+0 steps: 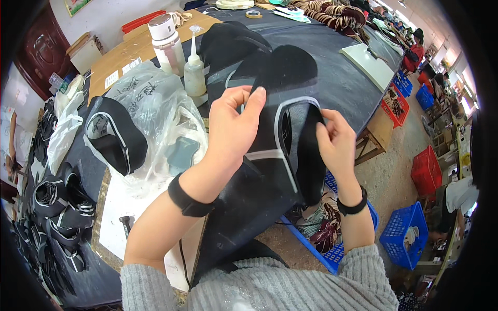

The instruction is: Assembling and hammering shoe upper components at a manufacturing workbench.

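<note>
Between my hands is a black shoe upper [267, 129] with pale grey edging around its opening, held above the dark table. My left hand [233, 122] pinches its left edge between thumb and fingers. On the other side, my right hand [336, 140] grips the edge of the opening, fingers curled. More black pieces [228, 44] lie on the table behind it, partly covered by the upper. Another black upper with pale edging [116, 135] rests to the left, on a clear plastic bag [155, 98]. A grey-blue flat piece [181, 154] lies on the same bag.
A squeeze bottle [194, 78] and a white flask [167, 46] stand beyond the bag. Finished-looking black uppers [65, 202] pile up at the left. A blue basket [332, 254] with fabric pieces sits below the table's right edge. A white board [368, 65] lies far right.
</note>
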Demonstrator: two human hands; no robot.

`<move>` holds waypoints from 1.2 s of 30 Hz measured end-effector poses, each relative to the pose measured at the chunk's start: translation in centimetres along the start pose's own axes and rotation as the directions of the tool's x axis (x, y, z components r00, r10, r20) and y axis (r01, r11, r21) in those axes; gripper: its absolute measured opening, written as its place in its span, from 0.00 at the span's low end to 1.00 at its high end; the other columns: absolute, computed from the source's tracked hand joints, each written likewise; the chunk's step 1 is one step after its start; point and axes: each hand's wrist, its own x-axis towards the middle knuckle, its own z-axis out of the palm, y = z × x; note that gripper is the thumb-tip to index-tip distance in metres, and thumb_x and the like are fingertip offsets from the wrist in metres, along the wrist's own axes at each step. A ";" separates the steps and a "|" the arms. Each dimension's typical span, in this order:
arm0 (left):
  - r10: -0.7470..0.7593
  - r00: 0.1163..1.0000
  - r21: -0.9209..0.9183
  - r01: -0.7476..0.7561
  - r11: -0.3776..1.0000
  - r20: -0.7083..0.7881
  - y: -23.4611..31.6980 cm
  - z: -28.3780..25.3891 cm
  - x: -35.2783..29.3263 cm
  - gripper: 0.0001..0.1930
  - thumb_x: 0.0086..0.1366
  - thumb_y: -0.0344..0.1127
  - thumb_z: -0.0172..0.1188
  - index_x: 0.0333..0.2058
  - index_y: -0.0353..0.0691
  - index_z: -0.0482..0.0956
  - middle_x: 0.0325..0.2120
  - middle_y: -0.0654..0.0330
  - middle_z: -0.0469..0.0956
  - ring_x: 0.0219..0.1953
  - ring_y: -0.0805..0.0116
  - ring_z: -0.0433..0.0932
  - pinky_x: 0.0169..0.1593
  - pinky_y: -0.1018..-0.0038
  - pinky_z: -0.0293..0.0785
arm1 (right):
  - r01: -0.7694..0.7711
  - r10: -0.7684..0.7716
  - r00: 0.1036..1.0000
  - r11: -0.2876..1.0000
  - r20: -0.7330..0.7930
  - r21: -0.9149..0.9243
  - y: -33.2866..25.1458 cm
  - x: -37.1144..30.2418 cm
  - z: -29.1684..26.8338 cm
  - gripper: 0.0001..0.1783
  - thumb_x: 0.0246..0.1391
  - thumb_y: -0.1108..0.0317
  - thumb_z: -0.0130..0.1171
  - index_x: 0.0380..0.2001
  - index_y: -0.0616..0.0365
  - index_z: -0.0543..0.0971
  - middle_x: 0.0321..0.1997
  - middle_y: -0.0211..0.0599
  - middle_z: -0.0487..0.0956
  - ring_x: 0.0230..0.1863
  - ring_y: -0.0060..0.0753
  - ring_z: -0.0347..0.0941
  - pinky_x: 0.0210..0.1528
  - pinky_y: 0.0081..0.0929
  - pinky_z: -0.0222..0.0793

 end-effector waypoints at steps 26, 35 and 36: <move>0.043 0.989 0.708 0.072 0.703 -0.144 -8.7 -0.4 5.5 0.39 0.62 0.51 0.53 0.64 0.32 0.52 0.65 0.44 0.51 0.65 0.42 0.51 0.60 0.47 0.57 | -0.371 0.227 0.906 0.832 0.357 0.412 9.1 9.5 16.6 0.29 0.64 0.52 0.46 0.58 0.65 0.65 0.56 0.47 0.72 0.57 0.41 0.67 0.59 0.32 0.60; 0.625 0.780 0.744 -0.415 0.523 -0.005 6.3 -17.7 -8.7 0.28 0.59 0.33 0.63 0.56 0.34 0.67 0.57 0.47 0.66 0.60 0.54 0.65 0.60 0.64 0.62 | -0.338 0.160 0.930 0.728 0.332 0.596 9.5 9.0 7.6 0.43 0.54 0.71 0.61 0.68 0.60 0.50 0.71 0.47 0.51 0.72 0.40 0.46 0.69 0.33 0.43; 0.614 0.778 0.809 -0.273 0.520 -0.133 7.4 -20.7 -11.1 0.20 0.60 0.30 0.62 0.51 0.34 0.73 0.51 0.53 0.74 0.52 0.64 0.73 0.55 0.71 0.68 | -0.296 0.146 0.946 0.749 0.288 0.592 8.7 7.8 6.3 0.43 0.53 0.73 0.61 0.68 0.59 0.50 0.72 0.48 0.48 0.73 0.42 0.40 0.69 0.35 0.41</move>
